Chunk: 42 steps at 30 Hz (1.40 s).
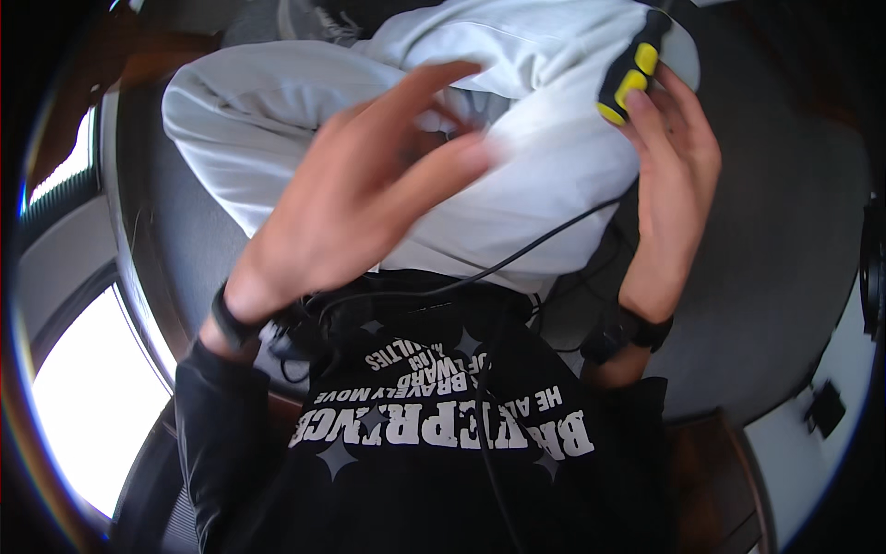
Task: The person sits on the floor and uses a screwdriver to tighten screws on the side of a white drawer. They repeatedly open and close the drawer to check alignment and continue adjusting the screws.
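My right hand is closed round a black-and-yellow handle at the upper right, over my thigh. The thumb presses on one of its yellow patches, and the handle slants up to the right; its exact kind I cannot make out. Above the middle of my lap, my left hand hovers with thumb and fingers apart and nothing seen between them. Its fingertips are smeared by motion. Under both hands lie my crossed legs in pale trousers.
A black cable runs across my lap and down over my black printed shirt. Dark grey floor spreads to the right. A bright window stands at the left, and a grey shoe shows at the top.
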Available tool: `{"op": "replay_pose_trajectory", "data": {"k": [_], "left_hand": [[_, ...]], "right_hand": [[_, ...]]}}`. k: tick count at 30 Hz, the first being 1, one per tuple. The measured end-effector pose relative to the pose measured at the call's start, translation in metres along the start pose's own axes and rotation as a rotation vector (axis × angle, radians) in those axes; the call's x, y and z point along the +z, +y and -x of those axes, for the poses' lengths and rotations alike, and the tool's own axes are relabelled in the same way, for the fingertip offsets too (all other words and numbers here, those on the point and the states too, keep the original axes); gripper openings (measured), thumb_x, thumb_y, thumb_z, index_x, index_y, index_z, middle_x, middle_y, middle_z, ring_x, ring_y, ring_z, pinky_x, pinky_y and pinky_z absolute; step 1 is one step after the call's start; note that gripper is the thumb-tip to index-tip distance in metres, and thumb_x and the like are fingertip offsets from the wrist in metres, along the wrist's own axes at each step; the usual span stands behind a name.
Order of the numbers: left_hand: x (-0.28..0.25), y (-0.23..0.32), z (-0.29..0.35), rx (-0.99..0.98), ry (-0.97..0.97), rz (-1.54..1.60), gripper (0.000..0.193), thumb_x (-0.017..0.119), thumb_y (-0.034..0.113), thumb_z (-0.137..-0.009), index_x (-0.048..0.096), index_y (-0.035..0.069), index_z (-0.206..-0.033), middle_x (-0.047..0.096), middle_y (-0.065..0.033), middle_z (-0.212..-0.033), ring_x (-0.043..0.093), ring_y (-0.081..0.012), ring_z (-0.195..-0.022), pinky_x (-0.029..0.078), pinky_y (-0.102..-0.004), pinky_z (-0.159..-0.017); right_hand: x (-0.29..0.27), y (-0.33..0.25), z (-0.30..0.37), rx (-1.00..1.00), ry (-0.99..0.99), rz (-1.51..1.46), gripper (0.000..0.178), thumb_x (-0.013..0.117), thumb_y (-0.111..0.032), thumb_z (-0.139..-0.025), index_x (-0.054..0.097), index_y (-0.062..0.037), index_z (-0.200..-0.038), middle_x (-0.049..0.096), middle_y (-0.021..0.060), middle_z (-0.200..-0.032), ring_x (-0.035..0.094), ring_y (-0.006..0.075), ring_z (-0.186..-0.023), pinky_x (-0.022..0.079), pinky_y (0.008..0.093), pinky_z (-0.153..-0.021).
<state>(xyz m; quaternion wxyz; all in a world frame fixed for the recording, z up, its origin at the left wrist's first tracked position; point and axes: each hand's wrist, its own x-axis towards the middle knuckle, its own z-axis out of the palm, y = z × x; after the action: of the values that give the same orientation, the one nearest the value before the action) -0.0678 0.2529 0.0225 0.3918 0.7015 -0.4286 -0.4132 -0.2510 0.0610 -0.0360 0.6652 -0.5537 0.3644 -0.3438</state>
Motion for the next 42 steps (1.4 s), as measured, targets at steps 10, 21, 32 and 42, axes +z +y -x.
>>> {"op": "replay_pose_trajectory", "data": {"k": [10,21,32,42], "left_hand": [[0.089,0.017,-0.125,-0.206,-0.164,0.554,0.033,0.060,0.024,-0.103,0.051,-0.004,-0.118,0.064,-0.0094,-0.086,0.063,-0.0146,-0.065,0.056,-0.0286,-0.053],[0.084,0.008,-0.136,-0.136,-0.240,0.583,0.031,0.059,0.028,-0.104,0.053,-0.002,-0.114,0.068,-0.0103,-0.094,0.066,-0.0147,-0.067,0.054,-0.0276,-0.059],[0.090,0.010,-0.139,-0.032,-0.314,0.602,0.035,0.057,0.031,-0.104,0.052,-0.002,-0.115,0.068,-0.0101,-0.091,0.063,-0.0134,-0.064,0.055,-0.0271,-0.057],[0.087,-0.012,-0.154,0.055,-0.329,0.545,0.034,0.056,0.031,-0.104,0.053,-0.001,-0.113,0.068,-0.0094,-0.091,0.061,-0.0126,-0.064,0.054,-0.0267,-0.060]], "right_hand": [[-0.021,-0.001,0.019,-0.558,-0.008,0.843,0.046,0.079,-0.008,-0.088,0.062,0.0097,-0.127,0.067,0.0164,-0.113,0.067,0.0223,-0.105,0.054,0.0342,-0.088],[0.002,0.091,0.190,0.388,0.176,0.578,0.063,0.079,-0.026,-0.088,0.045,0.0103,-0.126,0.056,0.0334,-0.125,0.061,0.0462,-0.113,0.049,0.0474,-0.095],[0.016,0.047,0.213,0.645,0.102,0.872,0.053,0.078,-0.030,-0.088,0.051,0.0053,-0.118,0.065,0.0297,-0.108,0.068,0.0436,-0.097,0.054,0.0477,-0.085],[0.009,0.035,0.242,0.344,-0.378,0.789,0.014,0.060,-0.006,-0.095,0.066,-0.0053,-0.108,0.069,0.0187,-0.090,0.069,0.0400,-0.080,0.054,0.0449,-0.072]]}}
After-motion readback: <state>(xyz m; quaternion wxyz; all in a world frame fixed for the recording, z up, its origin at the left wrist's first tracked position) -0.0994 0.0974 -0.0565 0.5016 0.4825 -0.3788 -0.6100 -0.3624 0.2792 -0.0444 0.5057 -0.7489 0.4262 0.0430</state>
